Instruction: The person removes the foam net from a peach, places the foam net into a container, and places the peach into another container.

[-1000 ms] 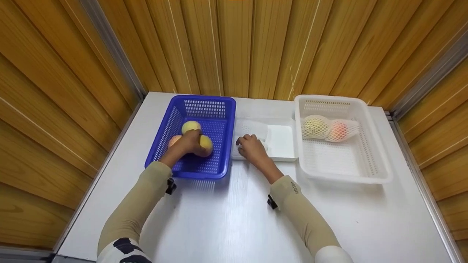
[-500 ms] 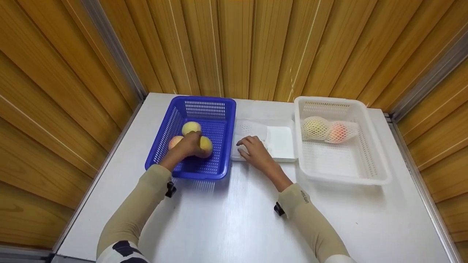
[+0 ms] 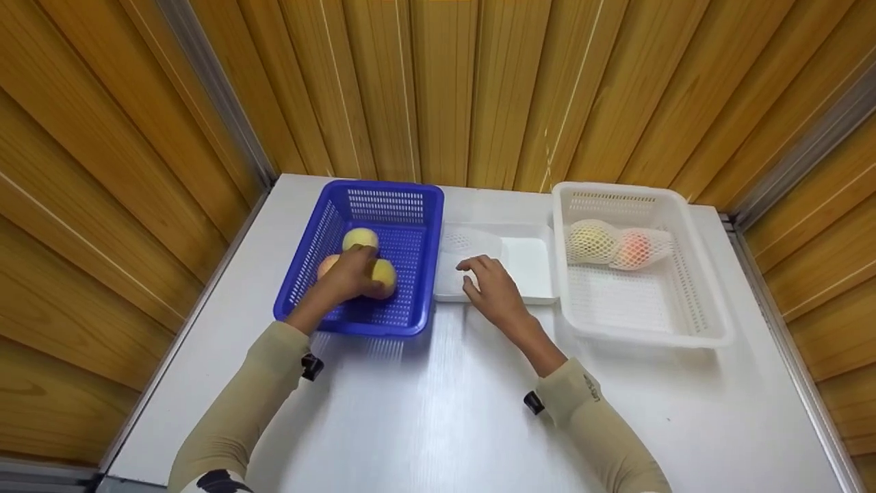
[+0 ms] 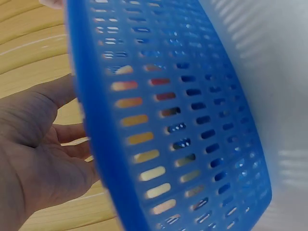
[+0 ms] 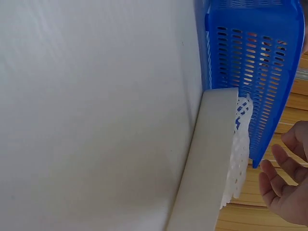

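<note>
In the head view, my left hand [image 3: 348, 275] reaches into the blue basket [image 3: 438, 239] and grips a yellow peach [image 3: 385, 277] between thumb and fingers. Beside it lie a pale yellow peach [image 3: 360, 237] and a reddish peach [image 3: 326, 263], partly hidden by the hand. The basket wall covers most of the fruit in the left wrist view. My right hand [image 3: 494, 291] hovers over the white tray [image 3: 537, 299], its fingers loosely bent and holding nothing. White foam net sleeves [image 3: 472, 243] lie in the tray's left part; the right wrist view shows their mesh [image 5: 239, 154].
To the right, a white basket [image 3: 715, 322] holds two fruits in foam nets, one yellow [image 3: 590, 241] and one red [image 3: 635, 249]. The tray stands between the two baskets on a white table [image 3: 438, 411]. Wood-look panels [image 3: 438, 96] enclose the back and sides.
My right hand has lifted off the foam sleeves and drawn back a little to the right, fingers spreading apart. The left hand stays at the yellow peach, its forearm shifting slightly left.
</note>
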